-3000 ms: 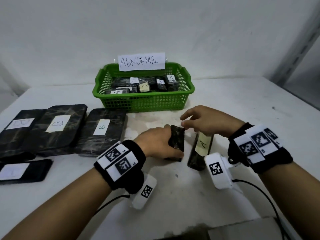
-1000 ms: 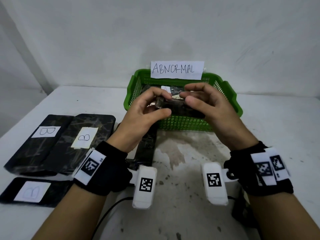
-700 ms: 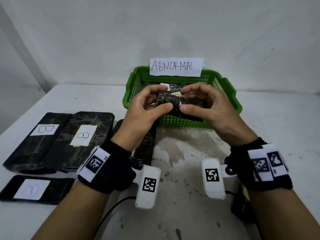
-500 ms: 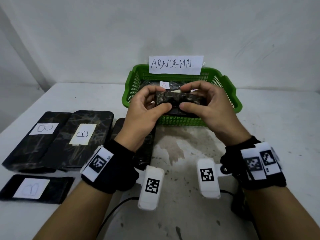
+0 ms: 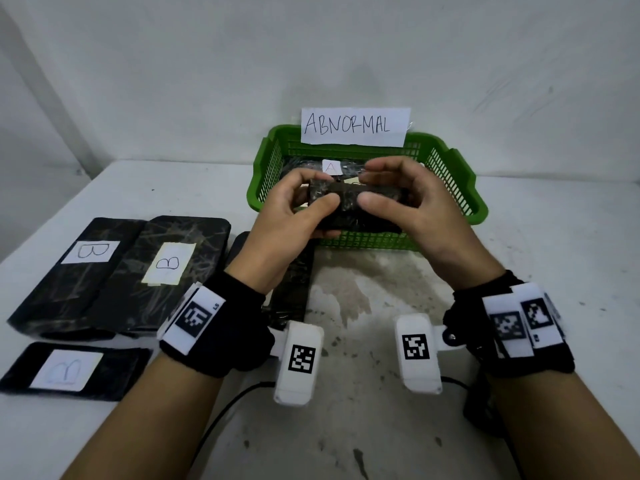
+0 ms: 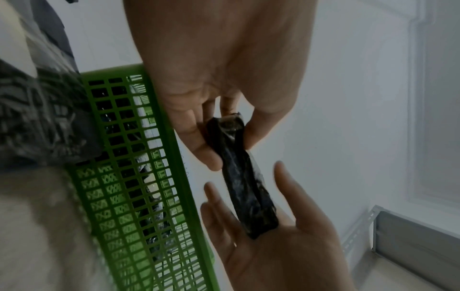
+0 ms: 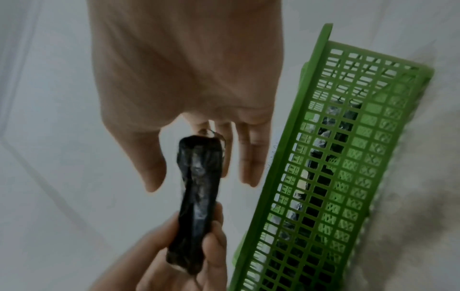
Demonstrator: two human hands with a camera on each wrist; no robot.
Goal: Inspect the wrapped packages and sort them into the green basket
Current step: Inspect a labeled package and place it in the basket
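A small black wrapped package (image 5: 346, 202) is held level in the air, just in front of the green basket (image 5: 450, 161). My left hand (image 5: 317, 192) pinches its left end between thumb and fingers. My right hand (image 5: 370, 183) holds the other end, fingers arched over the top and thumb on the front. In the left wrist view my left hand (image 6: 229, 137) grips one end of the package (image 6: 246, 193) beside the basket wall (image 6: 129, 177). In the right wrist view my right hand (image 7: 199, 173) straddles the package's end (image 7: 199, 157) next to the basket (image 7: 348, 157).
A paper sign reading ABNORMAL (image 5: 355, 126) stands on the basket's back rim, and an A-labelled package (image 5: 330, 168) lies inside. Three flat black packages labelled B (image 5: 90, 252) (image 5: 169, 263) (image 5: 65, 370) lie at the left. Another dark package (image 5: 291, 289) lies under my left wrist.
Three seconds ago the package stood on the table between my hands; it now hangs lifted before the basket. Over the last second both hands have only turned it slightly.
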